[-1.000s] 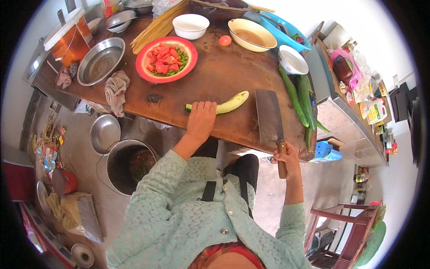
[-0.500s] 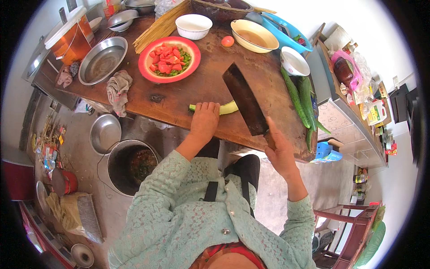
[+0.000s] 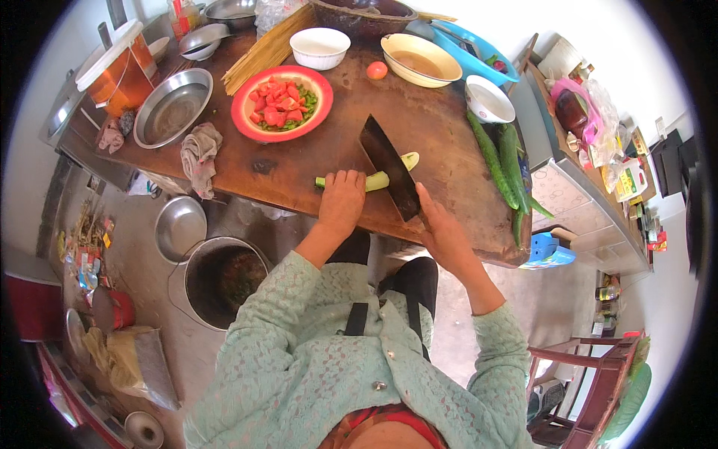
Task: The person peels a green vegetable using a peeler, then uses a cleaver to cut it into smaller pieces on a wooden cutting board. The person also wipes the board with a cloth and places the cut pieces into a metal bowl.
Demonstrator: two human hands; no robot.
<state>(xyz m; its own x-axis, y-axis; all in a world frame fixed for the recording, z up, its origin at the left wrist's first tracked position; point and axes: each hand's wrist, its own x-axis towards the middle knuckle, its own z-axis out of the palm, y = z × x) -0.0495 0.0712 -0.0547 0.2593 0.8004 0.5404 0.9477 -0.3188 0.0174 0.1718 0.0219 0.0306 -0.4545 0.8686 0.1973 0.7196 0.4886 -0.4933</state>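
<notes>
My left hand is closed over a pale, peeled-looking cucumber near the table's front edge, pressing it to the wood. Its dark green end pokes out left of my fingers. With my right hand I grip a dark, broad-bladed cleaver, its handle mostly hidden. The blade stands across the cucumber's right end, just right of my left hand. Beyond the blade shows a pale cucumber piece, partly hidden by it.
A red-rimmed plate of chopped tomato and green pieces lies ahead left. Whole cucumbers lie at right by a white bowl. A tomato, a cream basin and a grey cloth are also on the wooden table.
The cleaver and my right hand have moved left, bringing the blade across the cucumber. A pale piece now shows on the blade's far side. My left hand stays on the cucumber.
</notes>
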